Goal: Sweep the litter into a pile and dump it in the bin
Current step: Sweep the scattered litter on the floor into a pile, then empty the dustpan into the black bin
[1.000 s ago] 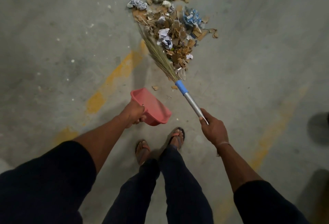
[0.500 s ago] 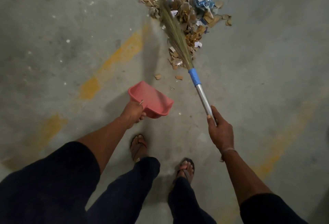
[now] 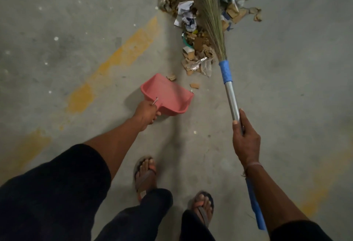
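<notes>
Broom: we hold the broom [image 3: 229, 95] with its long axis running from lower right up and slightly left; the grass bristles [image 3: 209, 13] point away from us, the blue end sticks out behind our wrist.
Right hand: our right hand [image 3: 245, 141] is wrapped round the metal shaft, thumb laid along it.
Litter: the litter pile [image 3: 194, 30] of torn cardboard, crumpled paper and plastic lies on the concrete floor [image 3: 286, 68] ahead, the bristles resting across its right part.
Dustpan: our left hand [image 3: 146, 114] grips the handle of the pink dustpan [image 3: 168, 95], mouth pointing toward the pile, two cardboard scraps [image 3: 194, 85] just beyond its lip.
Hands: well apart.
</notes>
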